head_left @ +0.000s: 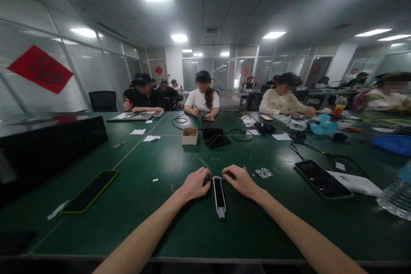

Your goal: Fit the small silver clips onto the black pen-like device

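Note:
A slim, long device (219, 195) with a dark face, a pale frame and a grey lower end lies on the green table in front of me. My left hand (196, 183) rests just left of its upper end, fingers loosely bent and the thumb apart from them; a ring shows on one finger. On the other side, my right hand (239, 180) has its fingers bent toward the same upper end, and I see nothing held in it. Whether the fingertips touch the frame is too small to tell. Right of that hand lies a small light-grey perforated plate (264, 173).
A green-edged phone (91, 192) lies left; another phone (323, 179), a white power bank (355, 183) and a clear bottle (398, 195) lie right. Ahead stand a small box (189, 136) and a black device (212, 130) with cables. Several people sit across the table (135, 214).

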The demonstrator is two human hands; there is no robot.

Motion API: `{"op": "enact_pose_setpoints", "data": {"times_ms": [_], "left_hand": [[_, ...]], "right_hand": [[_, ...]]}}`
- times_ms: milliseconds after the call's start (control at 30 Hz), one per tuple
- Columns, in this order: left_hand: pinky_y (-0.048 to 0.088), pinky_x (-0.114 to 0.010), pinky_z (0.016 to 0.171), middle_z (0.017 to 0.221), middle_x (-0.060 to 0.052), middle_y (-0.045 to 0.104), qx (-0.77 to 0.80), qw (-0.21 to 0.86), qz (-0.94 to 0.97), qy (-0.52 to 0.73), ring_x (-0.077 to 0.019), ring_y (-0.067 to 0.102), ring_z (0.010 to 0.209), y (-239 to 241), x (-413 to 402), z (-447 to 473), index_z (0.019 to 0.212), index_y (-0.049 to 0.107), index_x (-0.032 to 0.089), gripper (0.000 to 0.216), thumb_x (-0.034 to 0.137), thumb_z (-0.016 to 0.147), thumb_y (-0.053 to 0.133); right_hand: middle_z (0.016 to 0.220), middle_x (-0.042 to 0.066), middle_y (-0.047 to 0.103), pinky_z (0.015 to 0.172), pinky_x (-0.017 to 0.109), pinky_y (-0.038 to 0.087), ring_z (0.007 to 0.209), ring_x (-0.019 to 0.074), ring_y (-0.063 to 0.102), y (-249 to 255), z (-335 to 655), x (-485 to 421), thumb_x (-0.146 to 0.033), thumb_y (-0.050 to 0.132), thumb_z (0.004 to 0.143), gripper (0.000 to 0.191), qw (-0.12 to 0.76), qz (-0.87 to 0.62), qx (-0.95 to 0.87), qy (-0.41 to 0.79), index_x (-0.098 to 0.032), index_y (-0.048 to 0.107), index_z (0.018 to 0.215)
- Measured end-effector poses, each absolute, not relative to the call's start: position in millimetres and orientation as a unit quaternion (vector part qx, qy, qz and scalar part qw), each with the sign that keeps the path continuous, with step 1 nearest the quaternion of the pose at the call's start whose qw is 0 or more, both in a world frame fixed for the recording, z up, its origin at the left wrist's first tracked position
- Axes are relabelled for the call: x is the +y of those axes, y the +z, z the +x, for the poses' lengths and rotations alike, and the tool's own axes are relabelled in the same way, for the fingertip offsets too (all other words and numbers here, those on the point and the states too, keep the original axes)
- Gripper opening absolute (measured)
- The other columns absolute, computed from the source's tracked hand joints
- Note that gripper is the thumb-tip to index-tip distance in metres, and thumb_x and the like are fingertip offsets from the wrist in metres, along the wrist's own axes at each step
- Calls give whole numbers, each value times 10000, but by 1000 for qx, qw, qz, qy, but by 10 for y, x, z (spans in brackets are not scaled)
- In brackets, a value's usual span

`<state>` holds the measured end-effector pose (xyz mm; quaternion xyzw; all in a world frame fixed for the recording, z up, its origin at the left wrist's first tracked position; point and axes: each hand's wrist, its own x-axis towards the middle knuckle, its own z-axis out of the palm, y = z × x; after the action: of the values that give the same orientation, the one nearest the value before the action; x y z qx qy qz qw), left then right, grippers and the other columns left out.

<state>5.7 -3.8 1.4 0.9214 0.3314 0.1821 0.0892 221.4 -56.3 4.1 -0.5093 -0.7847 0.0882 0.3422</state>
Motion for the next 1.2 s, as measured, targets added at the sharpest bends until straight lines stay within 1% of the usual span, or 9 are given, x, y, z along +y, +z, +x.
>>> {"op": "enact_pose_setpoints", "data": {"times_ms": [100, 200, 400, 500, 633, 767, 933, 1100, 1200], "left_hand": [[452, -292, 751, 986, -51, 558, 341, 88, 912, 211, -179, 567, 841, 57, -69, 57, 1008, 515, 189, 213, 227, 802, 481], [449, -287, 767, 967, -52, 571, 316, 97, 913, 238, -171, 567, 838, 105, -105, 58, 976, 536, 185, 179, 229, 817, 469], [429, -262, 745, 895, -28, 598, 242, 86, 934, 249, -147, 571, 795, 33, -108, 91, 967, 545, 190, 139, 258, 867, 476], [425, -251, 730, 881, -21, 601, 241, 80, 935, 249, -137, 575, 781, -9, -80, 97, 966, 542, 193, 126, 255, 888, 465], [419, -246, 710, 869, -24, 595, 243, 68, 935, 250, -135, 569, 765, 36, -86, 86, 935, 546, 188, 117, 224, 884, 447], [418, -245, 672, 860, -30, 575, 291, 66, 921, 252, -140, 551, 730, 101, -110, 73, 898, 538, 182, 118, 215, 857, 432], [413, -250, 643, 831, -26, 582, 363, 64, 902, 224, -149, 552, 700, 79, -56, 71, 842, 529, 180, 95, 226, 836, 446], [412, -248, 661, 826, -28, 610, 401, 71, 895, 181, -164, 573, 743, 46, -17, 82, 840, 554, 180, 90, 227, 814, 482], [412, -249, 668, 822, -27, 613, 396, 73, 898, 174, -161, 574, 736, 38, -22, 83, 853, 559, 180, 100, 230, 822, 478]], "right_hand": [[891, 50, 640, 780, 315, 477, 836, 164, 582, 21, 2050, -610, -226, 482, 871, 154, 362, -476, -796, 90, -190, 623, 920], [898, 49, 648, 798, 325, 476, 860, 171, 585, 1, 1991, -627, -225, 480, 872, 155, 377, -457, -801, 89, -198, 627, 914], [857, 44, 632, 723, 297, 491, 774, 161, 584, -37, 2011, -633, -229, 502, 856, 126, 400, -456, -789, 94, -199, 615, 905], [848, 42, 620, 706, 289, 486, 758, 156, 575, -37, 2006, -639, -225, 497, 858, 117, 397, -455, -791, 96, -191, 605, 888], [848, 41, 619, 727, 300, 480, 774, 159, 569, 3, 1994, -653, -239, 502, 859, 119, 379, -458, -799, 91, -192, 600, 906], [894, 52, 619, 746, 310, 475, 818, 169, 565, 48, 2048, -639, -249, 505, 857, 138, 368, -469, -800, 73, -185, 596, 939], [950, 73, 623, 812, 353, 450, 899, 201, 546, 53, 2176, -576, -255, 493, 860, 163, 310, -535, -784, 43, -176, 608, 945], [902, 69, 628, 771, 329, 433, 848, 187, 533, 18, 2218, -539, -306, 399, 912, 262, 213, -575, -789, 46, -170, 623, 924], [885, 69, 621, 780, 322, 419, 842, 180, 524, 0, 2208, -537, -309, 349, 932, 312, 197, -571, -796, 45, -162, 622, 906]]}}
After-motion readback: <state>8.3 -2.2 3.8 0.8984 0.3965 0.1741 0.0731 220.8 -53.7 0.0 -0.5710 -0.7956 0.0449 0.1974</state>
